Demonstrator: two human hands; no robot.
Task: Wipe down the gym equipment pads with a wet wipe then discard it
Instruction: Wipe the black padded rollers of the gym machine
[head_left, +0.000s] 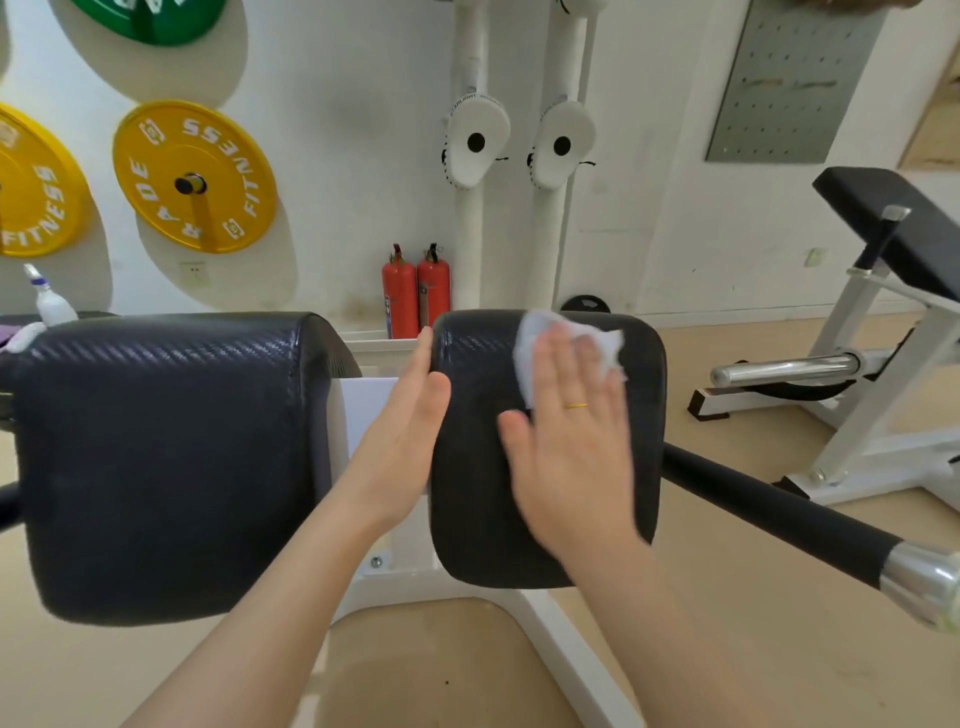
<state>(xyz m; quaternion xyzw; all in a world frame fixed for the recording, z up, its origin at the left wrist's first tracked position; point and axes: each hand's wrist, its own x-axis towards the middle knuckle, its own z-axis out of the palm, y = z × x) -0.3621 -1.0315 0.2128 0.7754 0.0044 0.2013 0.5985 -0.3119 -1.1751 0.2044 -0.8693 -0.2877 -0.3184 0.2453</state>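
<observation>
Right hand (569, 441) flat, pressing white wet wipe (535, 343) onto right black pad (478, 467). Left hand (402, 415) open against that pad's left edge. Left pad (166, 457) beside.

Black right pad (641, 415) carries a white wipe (530, 353)

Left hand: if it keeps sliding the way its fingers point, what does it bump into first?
Probably the two red fire extinguishers by the wall; the left hand points up along the right pad's edge. Depth is unclear.
</observation>
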